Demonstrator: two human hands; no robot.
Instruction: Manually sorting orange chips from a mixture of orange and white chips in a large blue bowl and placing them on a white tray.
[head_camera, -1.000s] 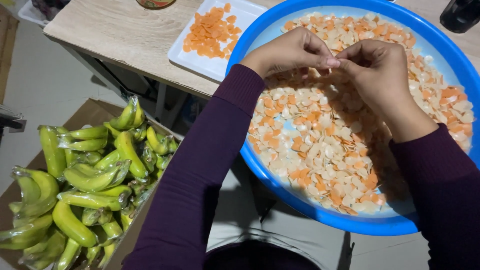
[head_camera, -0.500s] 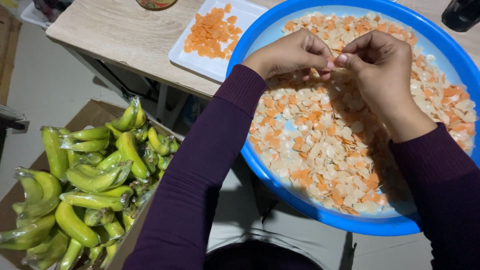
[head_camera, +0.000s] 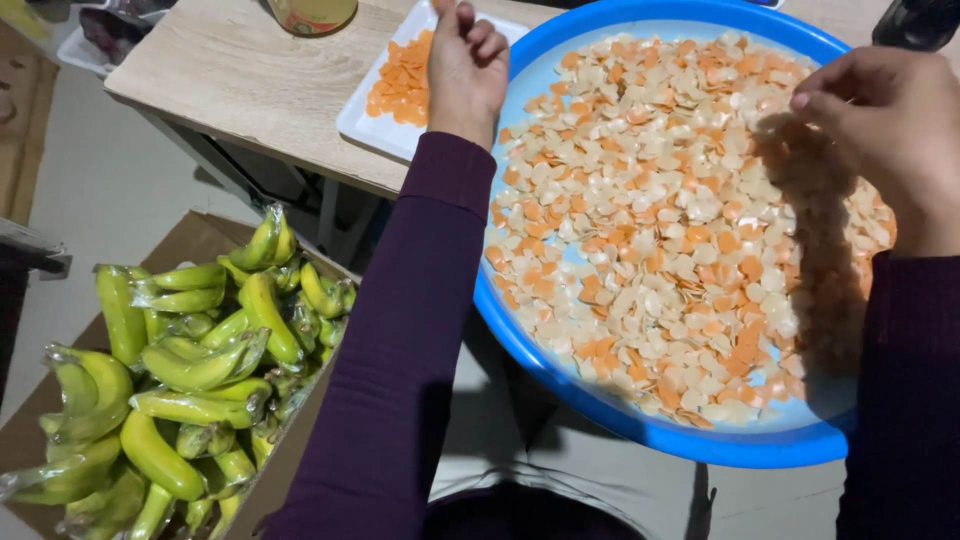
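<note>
A big blue basin (head_camera: 640, 432) rests on the table edge and my lap, filled with several thin pale and orange flakes (head_camera: 650, 230). My left hand (head_camera: 465, 62) is over the basin's far left rim, beside a white tray (head_camera: 366, 124) with a small heap of orange pieces (head_camera: 400, 85). Its fingers are curled closed and I see nothing in them. My right hand (head_camera: 885, 130) hovers over the basin's right side with fingertips drawn against the thumb. Whether it pinches a flake is hidden. Both arms wear dark purple sleeves.
A cardboard box (head_camera: 190, 238) of green bananas (head_camera: 200, 370) in clear wrap stands on the floor at my left. The wooden table (head_camera: 250, 70) carries a jar (head_camera: 312, 12) at the back and a dark object (head_camera: 915, 20) at the far right.
The hands were pinched together over the basin's far middle. They have parted: the left went left toward the white tray, the right drew back to the right side.
</note>
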